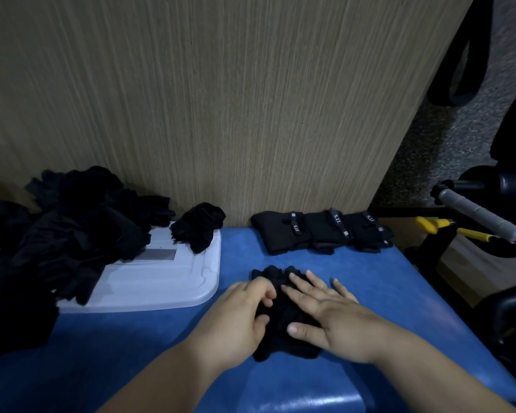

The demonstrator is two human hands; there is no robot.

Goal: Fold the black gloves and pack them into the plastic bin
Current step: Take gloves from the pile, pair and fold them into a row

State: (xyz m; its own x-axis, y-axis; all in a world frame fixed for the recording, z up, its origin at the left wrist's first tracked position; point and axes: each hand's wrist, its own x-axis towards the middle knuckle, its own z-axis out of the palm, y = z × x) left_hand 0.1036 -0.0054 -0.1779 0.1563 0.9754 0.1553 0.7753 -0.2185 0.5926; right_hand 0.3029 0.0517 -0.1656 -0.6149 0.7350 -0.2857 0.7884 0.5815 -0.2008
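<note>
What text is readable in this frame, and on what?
"5.11": left strap on the folded gloves by the wall.
"5.11": middle strap of the same row.
Right strap: similar marks, too blurred to read with certainty.
Grey label on the plastic lid: no text legible.
Glove being folded: no text visible.

Dim, slightly blurred, wide-angle edge distortion

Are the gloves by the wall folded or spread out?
Folded. The three gloves lie side by side on the blue table, each a compact bundle with a strap across it.
</note>
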